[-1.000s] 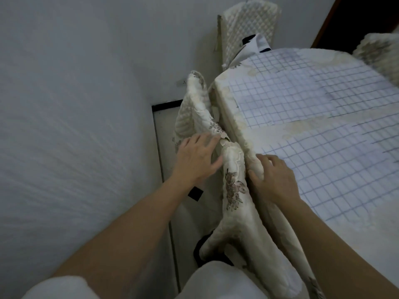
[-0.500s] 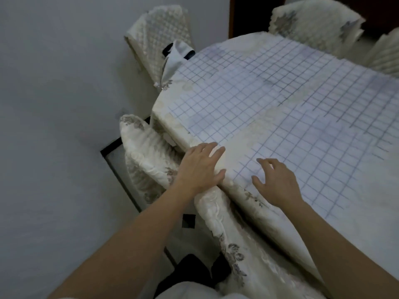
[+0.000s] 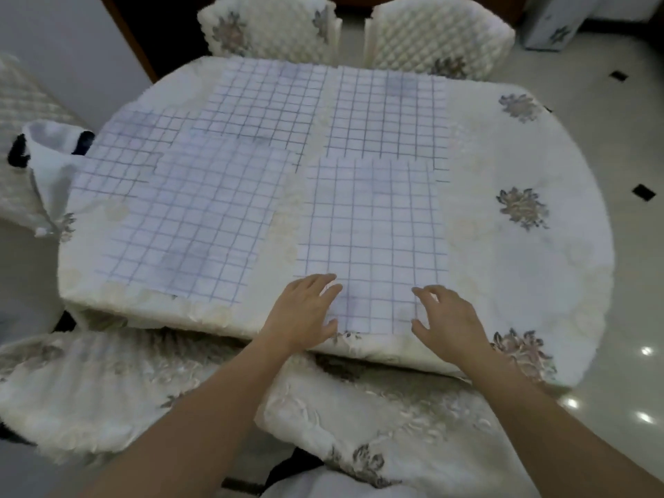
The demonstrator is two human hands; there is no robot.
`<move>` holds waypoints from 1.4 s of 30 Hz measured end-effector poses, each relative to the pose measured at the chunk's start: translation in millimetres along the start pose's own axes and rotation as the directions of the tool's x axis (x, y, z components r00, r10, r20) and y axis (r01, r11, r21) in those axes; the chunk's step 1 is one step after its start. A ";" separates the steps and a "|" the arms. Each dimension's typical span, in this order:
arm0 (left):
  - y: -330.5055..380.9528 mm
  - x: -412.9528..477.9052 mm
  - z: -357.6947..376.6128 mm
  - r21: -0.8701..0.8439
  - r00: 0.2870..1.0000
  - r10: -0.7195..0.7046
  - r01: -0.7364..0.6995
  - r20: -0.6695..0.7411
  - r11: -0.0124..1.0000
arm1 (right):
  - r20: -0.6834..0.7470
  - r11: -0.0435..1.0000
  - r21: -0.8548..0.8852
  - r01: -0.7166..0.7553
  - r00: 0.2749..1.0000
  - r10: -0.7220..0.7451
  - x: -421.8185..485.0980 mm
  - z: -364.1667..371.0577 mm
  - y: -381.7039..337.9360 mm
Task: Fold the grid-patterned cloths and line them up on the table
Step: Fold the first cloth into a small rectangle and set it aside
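the left hand lies flat with fingers spread on the near left corner of a folded grid-patterned cloth. the right hand is at its near right corner, fingers apart and loosely bent, gripping nothing. this cloth lies at the near edge of the table, which has a cream flowered cover. a second grid cloth lies just to its left, a third grid cloth just beyond it. two quilted chairs stand at the far side.
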State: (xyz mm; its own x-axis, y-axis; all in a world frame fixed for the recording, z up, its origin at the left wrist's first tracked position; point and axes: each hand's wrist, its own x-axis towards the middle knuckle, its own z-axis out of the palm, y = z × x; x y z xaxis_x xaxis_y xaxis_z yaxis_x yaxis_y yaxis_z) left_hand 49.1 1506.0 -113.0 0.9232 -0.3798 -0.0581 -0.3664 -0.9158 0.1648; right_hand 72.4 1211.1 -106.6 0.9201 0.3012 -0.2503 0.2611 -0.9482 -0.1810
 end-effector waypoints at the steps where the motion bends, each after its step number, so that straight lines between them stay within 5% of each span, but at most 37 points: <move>1: -1.6 0.9 5.7 -0.010 0.999 0.031 -0.031 0.013 0.999 | 0.009 1.000 0.004 -0.006 1.000 0.006 -3.1 5.1 2.3; 12: -7.0 0.8 42.0 0.028 0.988 0.110 -0.114 0.104 0.993 | -0.022 0.993 -0.026 0.117 0.993 -0.118 -18.5 49.1 17.6; 30: -5.6 -7.0 64.6 0.122 0.992 0.125 -0.127 0.030 0.984 | -0.362 0.964 -0.036 0.265 0.895 -0.260 -13.2 95.2 30.6; 39: -24.5 -7.1 56.5 -0.039 0.979 0.169 -0.175 -0.113 0.984 | -0.396 0.982 -0.084 0.168 0.899 -0.188 -14.9 85.6 42.8; 42: -32.3 -9.7 50.6 -0.209 0.984 0.151 -0.168 -0.095 0.964 | -0.339 0.976 -0.067 0.207 0.915 -0.217 -18.9 80.4 54.5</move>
State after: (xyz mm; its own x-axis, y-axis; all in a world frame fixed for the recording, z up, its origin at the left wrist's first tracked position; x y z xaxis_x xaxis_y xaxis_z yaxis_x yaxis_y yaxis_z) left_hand 46.1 1532.7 -167.6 0.8642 -0.4995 0.0611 -0.4838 -0.7913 0.3739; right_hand 45.8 1161.8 -188.3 0.8844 0.4476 0.1324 0.4649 -0.8699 -0.1645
